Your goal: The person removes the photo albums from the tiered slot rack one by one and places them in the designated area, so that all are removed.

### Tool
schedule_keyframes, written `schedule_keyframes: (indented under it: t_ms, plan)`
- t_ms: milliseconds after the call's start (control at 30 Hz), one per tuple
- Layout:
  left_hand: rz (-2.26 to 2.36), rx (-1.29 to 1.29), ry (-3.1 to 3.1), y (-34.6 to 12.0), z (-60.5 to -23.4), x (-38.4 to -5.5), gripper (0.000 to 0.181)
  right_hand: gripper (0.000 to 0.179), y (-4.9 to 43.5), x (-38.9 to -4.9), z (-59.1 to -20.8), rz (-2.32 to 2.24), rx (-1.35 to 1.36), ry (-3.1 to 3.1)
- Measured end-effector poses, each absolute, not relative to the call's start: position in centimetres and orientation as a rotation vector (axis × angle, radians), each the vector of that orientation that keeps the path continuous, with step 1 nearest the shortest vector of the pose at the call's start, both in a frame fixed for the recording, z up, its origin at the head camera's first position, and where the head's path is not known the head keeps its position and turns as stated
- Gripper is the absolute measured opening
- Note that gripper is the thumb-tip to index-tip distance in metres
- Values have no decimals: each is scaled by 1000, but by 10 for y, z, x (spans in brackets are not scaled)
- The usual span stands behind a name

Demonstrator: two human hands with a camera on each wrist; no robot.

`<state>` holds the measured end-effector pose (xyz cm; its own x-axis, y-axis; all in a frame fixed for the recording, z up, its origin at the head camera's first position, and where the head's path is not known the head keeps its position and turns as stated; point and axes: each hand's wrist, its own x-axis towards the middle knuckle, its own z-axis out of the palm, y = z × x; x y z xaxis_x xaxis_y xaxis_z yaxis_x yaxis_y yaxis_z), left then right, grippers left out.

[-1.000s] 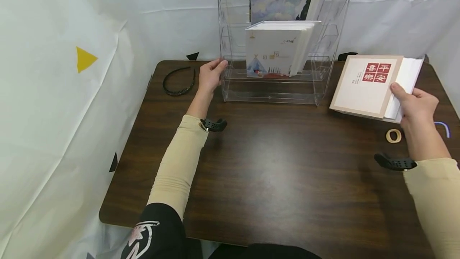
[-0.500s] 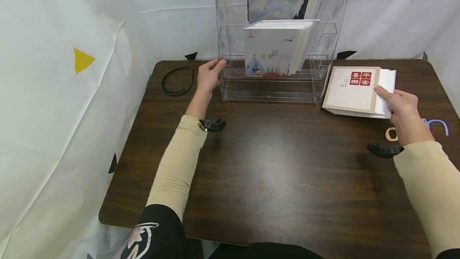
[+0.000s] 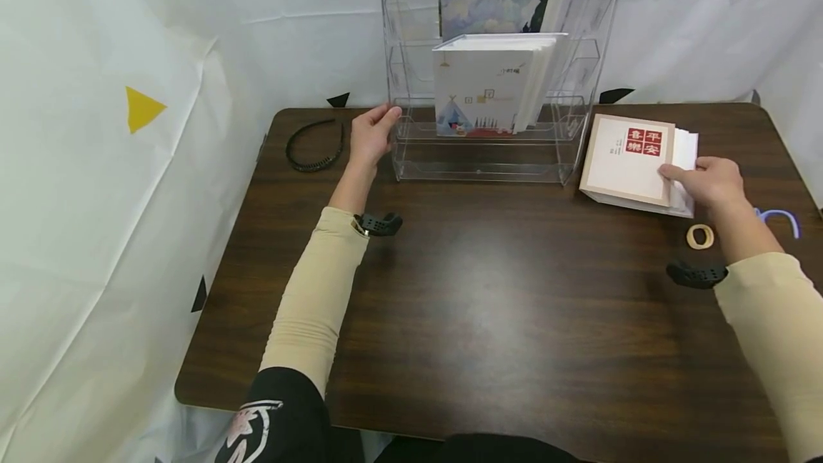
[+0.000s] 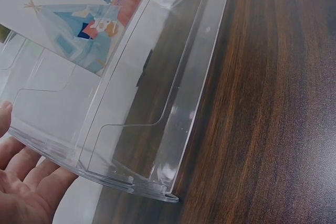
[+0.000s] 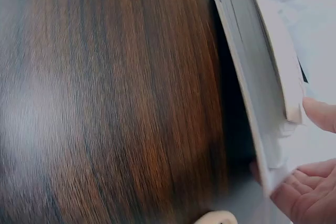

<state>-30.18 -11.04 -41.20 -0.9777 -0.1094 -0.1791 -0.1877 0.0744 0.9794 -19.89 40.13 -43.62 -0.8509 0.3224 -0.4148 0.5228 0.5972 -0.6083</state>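
My right hand (image 3: 707, 181) holds a thick book (image 3: 626, 170) by its right edge, thumb on the cover and fingers underneath. Its pale cover has tan borders and a red block of characters. In the right wrist view, the book (image 5: 252, 72) is tilted, with a dark gap between it and the table. My left hand (image 3: 373, 136) grips the left side of a clear tiered rack (image 3: 479, 171), and the left wrist view has its fingers (image 4: 31, 171) behind the rack's side wall. A white book (image 3: 482, 91) with a tent picture stands in a lower tier.
Above it in the rack is a blue swirl-patterned book (image 3: 495, 2), with part of another higher up. A black headband (image 3: 315, 165) lies left of the rack. Near my right wrist are a tape roll (image 3: 699, 236) and a blue-purple curved item (image 3: 781, 214).
My right hand has carried the book leftward, close to the rack's right side, and it sits lower and flatter now. The left hand stays on the rack. The view has shifted slightly.
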Motion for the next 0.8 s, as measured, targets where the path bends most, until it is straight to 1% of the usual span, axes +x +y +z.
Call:
schedule_keyframes:
  t_ms: [200, 333, 400, 500, 567, 633, 733, 800]
  plan:
    - [2086, -302, 2268, -109, -412, -302, 41, 101, 399, -197, -426, -965, 571, 2619]
    - [2094, -293, 2268, -107, -412, -302, 41, 93, 390, -198, -417, -965, 528, 2709]
    - [2099, -286, 2264, -106, -411, -302, 41, 85, 382, -200, -410, -1001, 525, 2803]
    - [2106, -283, 2254, -106, -411, -302, 42, 65, 363, -204, -396, -1136, 590, 2984]
    - [2106, -292, 2249, -106, -411, -302, 42, 49, 347, -206, -386, -1305, 643, 3122]
    - [2100, -300, 2251, -107, -412, -301, 42, 35, 329, -209, -375, -1502, 627, 3241]
    - [2084, -317, 2261, -108, -412, -301, 43, 23, 301, -214, -359, -1744, 390, 3336]
    - [2074, -310, 2273, -108, -412, -301, 43, 22, 283, -217, -350, -1774, 179, 3332]
